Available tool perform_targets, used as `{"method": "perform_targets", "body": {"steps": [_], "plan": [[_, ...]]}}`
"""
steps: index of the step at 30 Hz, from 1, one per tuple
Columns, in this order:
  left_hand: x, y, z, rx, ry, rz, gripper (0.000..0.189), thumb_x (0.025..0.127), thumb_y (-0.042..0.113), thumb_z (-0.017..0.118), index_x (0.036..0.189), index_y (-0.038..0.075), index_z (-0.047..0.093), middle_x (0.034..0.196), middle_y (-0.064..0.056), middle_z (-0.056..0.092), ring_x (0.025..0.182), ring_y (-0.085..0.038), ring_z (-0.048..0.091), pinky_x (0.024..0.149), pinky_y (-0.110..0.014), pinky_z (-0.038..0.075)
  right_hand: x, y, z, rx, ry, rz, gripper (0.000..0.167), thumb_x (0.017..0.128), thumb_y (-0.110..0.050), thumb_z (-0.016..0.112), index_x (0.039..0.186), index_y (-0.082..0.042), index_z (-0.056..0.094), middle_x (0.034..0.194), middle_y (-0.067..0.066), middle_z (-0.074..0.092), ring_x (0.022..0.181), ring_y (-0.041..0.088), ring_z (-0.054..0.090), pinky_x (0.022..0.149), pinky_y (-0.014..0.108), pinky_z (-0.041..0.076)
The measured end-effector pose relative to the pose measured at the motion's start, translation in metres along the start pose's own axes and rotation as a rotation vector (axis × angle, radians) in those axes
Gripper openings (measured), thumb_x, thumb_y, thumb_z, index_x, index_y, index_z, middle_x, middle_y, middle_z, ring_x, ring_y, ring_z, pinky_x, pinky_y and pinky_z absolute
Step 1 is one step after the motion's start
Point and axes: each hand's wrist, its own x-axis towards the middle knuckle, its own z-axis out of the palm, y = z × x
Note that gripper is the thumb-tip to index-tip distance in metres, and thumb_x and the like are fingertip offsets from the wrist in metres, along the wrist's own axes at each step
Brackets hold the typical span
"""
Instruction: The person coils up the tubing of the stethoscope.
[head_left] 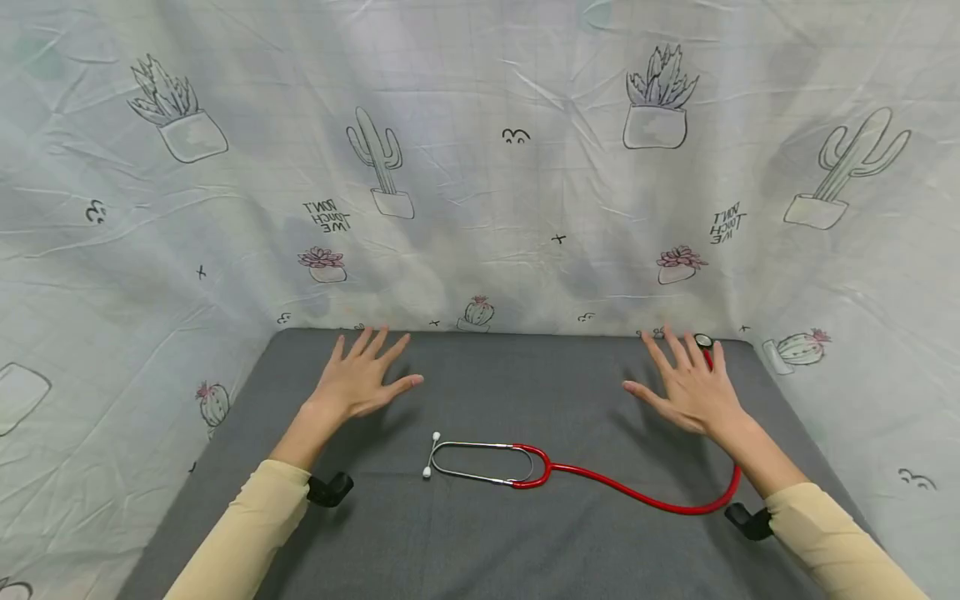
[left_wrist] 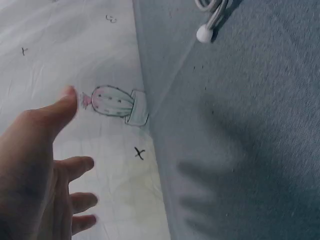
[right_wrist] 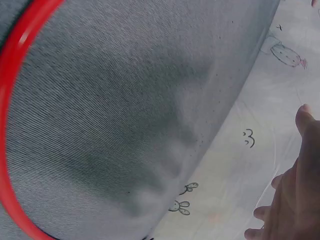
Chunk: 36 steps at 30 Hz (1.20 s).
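Observation:
A stethoscope with red tubing (head_left: pixel 637 493) lies on a grey cloth-covered table (head_left: pixel 480 542). Its metal ear tubes and white ear tips (head_left: pixel 427 472) point left, near the middle. From there the tubing curves right and passes behind the right forearm to the round chest piece (head_left: pixel 702 341) at the far right. My left hand (head_left: pixel 356 383) hovers over the far left of the table, fingers spread, holding nothing. My right hand (head_left: pixel 693 387), also spread and empty, is above the far right, overlapping the tubing in the head view. In the left wrist view one ear tip (left_wrist: pixel 204 34) shows at the top.
A pale curtain (head_left: pixel 480 167) printed with cacti and potted plants hangs behind the table and along both sides. Each wrist wears a dark camera mount, one at the left wrist (head_left: pixel 330 490) and one at the right wrist (head_left: pixel 748 522).

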Motion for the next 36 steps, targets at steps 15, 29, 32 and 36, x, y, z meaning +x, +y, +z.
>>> {"method": "perform_targets", "body": {"steps": [15, 29, 32, 36], "plan": [[-0.031, 0.081, 0.034, -0.068, -0.125, 0.393, 0.074, 0.086, 0.047, 0.091, 0.145, 0.008, 0.069, 0.147, -0.008, 0.068, 0.134, -0.028, 0.067, 0.107, -0.048, 0.059, -0.039, -0.022, 0.009, 0.165, -0.144, -0.188, 0.057, 0.102, -0.064, 0.065, 0.135, -0.018, 0.07, 0.107, -0.002, 0.077, 0.086, 0.01, 0.072, 0.056, 0.027, 0.046], [-0.01, 0.078, 0.055, -0.246, -0.142, 0.485, 0.048, 0.084, 0.026, 0.095, 0.126, 0.01, 0.078, 0.11, -0.003, 0.07, 0.094, -0.012, 0.066, 0.082, -0.027, 0.058, -0.071, 0.001, 0.019, 0.319, -0.373, -0.222, 0.031, 0.085, -0.037, 0.092, 0.085, -0.029, 0.062, 0.075, -0.018, 0.053, 0.066, -0.007, 0.045, 0.057, 0.022, 0.036], [-0.005, 0.075, 0.054, -0.29, -0.166, 0.501, 0.039, 0.086, 0.022, 0.093, 0.12, 0.01, 0.079, 0.106, -0.002, 0.072, 0.088, -0.007, 0.063, 0.077, -0.023, 0.055, -0.076, 0.007, 0.018, 0.341, -0.354, -0.234, 0.027, 0.089, -0.033, 0.089, 0.085, -0.03, 0.062, 0.076, -0.02, 0.052, 0.068, -0.008, 0.044, 0.057, 0.022, 0.035], [-0.002, 0.072, 0.054, -0.316, -0.181, 0.527, 0.029, 0.089, 0.018, 0.091, 0.113, 0.01, 0.078, 0.096, 0.0, 0.071, 0.078, 0.0, 0.057, 0.069, -0.018, 0.051, -0.08, 0.008, 0.018, 0.326, -0.27, -0.31, 0.023, 0.096, -0.024, 0.082, 0.09, -0.03, 0.061, 0.08, -0.024, 0.051, 0.07, -0.011, 0.043, 0.058, 0.021, 0.037]]}}
